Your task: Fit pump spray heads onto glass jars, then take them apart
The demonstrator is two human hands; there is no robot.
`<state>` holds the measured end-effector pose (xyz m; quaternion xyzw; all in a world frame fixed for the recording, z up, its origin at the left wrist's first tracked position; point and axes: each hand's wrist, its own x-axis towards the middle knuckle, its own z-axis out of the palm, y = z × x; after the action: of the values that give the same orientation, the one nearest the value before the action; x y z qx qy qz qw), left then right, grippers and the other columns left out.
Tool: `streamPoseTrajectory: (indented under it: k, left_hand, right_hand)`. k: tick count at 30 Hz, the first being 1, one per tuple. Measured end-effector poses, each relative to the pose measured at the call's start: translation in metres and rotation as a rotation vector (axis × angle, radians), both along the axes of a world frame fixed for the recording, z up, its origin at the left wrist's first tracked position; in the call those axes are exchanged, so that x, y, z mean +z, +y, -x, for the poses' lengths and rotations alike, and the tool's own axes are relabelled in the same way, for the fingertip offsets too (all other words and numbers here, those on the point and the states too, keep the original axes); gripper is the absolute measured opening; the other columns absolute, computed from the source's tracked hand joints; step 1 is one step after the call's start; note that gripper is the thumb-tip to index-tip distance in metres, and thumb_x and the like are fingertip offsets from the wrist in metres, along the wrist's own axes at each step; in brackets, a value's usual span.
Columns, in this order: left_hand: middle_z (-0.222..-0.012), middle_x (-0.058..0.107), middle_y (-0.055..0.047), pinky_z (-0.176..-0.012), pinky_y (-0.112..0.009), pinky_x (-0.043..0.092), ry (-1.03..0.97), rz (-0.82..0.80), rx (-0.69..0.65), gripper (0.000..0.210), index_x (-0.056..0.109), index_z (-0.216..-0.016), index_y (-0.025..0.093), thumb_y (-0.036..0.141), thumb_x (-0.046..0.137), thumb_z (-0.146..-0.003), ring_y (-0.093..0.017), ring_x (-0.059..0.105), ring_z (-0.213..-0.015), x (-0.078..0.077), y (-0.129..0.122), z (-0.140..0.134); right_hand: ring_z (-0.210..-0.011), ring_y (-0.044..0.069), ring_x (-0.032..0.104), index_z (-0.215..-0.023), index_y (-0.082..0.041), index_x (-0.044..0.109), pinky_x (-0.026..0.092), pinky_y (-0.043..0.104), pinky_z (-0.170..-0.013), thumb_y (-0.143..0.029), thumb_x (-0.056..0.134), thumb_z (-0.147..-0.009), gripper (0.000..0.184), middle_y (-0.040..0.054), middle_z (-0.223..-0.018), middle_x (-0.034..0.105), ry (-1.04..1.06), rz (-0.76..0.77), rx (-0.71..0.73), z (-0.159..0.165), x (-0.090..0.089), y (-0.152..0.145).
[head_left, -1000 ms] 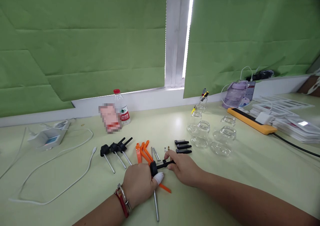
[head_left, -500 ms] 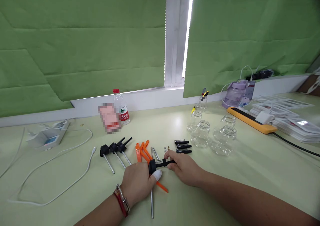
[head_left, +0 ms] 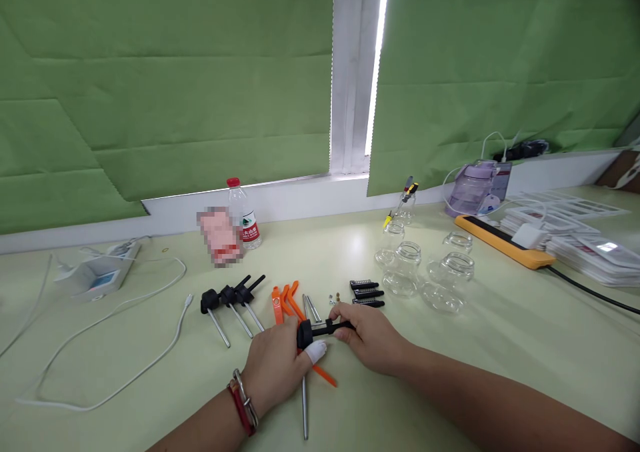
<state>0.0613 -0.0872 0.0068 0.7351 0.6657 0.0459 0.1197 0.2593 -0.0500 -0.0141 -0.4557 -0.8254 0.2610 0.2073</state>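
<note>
My left hand (head_left: 277, 359), a white wrap on its thumb, is closed around a black pump head (head_left: 306, 334). A thin metal tube (head_left: 305, 409) points down from below it toward me. My right hand (head_left: 370, 335) pinches the arm sticking out to the right of the same head. An orange lever (head_left: 325, 375) shows beneath the left thumb; whether it touches the head I cannot tell. Just beyond lie more orange levers (head_left: 293, 297), metal pins (head_left: 313, 309) and tiny brass and silver bits (head_left: 334, 299). Black pieces with springs (head_left: 367, 293) lie beyond my right hand.
Several black heads with metal tubes (head_left: 227, 299) lie to the left. Glass jars (head_left: 403, 279) stand at right, one holding screwdrivers (head_left: 407, 192). A water bottle (head_left: 245, 219), white cable (head_left: 135, 299), orange power strip (head_left: 505, 242) and purple bottle (head_left: 467, 189) lie around.
Almost nothing differs. Both hands keep their grip on the pump head, and the right fingers have shifted very slightly on its arm.
</note>
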Motion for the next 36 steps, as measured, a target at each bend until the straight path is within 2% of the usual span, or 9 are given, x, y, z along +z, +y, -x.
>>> streamPoseTrajectory:
  k: [6,13,21,36]
  left_hand:
    - [-0.074,0.065,-0.005,-0.054,-0.029,0.033,0.066,-0.005,-0.051,0.045,0.053,-0.082,0.02,0.06,0.033,-0.083,-0.023,0.061,-0.068,-0.0012,0.0001,-0.0027]
    - [-0.075,0.066,-0.008,-0.055,-0.031,0.035,0.096,-0.007,-0.033,0.049,0.054,-0.084,0.018,0.061,0.029,-0.083,-0.026,0.062,-0.068,-0.0039,-0.0009,-0.0085]
    - [-0.074,0.066,-0.008,-0.054,-0.03,0.034,0.1,-0.012,-0.057,0.052,0.053,-0.082,0.019,0.063,0.026,-0.083,-0.026,0.062,-0.067,-0.0044,-0.0017,-0.0076]
    - [-0.075,0.067,-0.007,-0.055,-0.031,0.036,0.097,-0.012,-0.043,0.046,0.054,-0.082,0.02,0.06,0.031,-0.084,-0.025,0.062,-0.067,-0.0044,0.0,-0.0057]
  right_hand:
    - [-0.08,0.018,0.054,-0.099,-0.022,0.055,0.035,0.026,-0.068,-0.017,0.048,-0.08,0.021,0.003,-0.086,0.062,-0.002,0.015,0.017,0.0017,-0.004,0.0036]
    - [-0.081,0.018,0.054,-0.108,-0.022,0.05,0.035,0.026,-0.067,-0.011,0.048,-0.078,0.032,0.0043,-0.089,0.06,0.042,0.08,-0.018,0.0068,-0.0073,0.0025]
    - [-0.074,0.016,0.051,-0.088,-0.02,0.047,0.033,0.024,-0.063,-0.009,0.049,-0.076,0.017,0.0013,-0.08,0.058,0.067,0.083,-0.035,0.0081,-0.0073,0.0012]
    - [-0.074,0.016,0.05,-0.088,-0.021,0.045,0.032,0.024,-0.063,-0.011,0.049,-0.076,0.015,0.0009,-0.08,0.057,0.066,0.072,-0.019,0.006,-0.0014,0.0021]
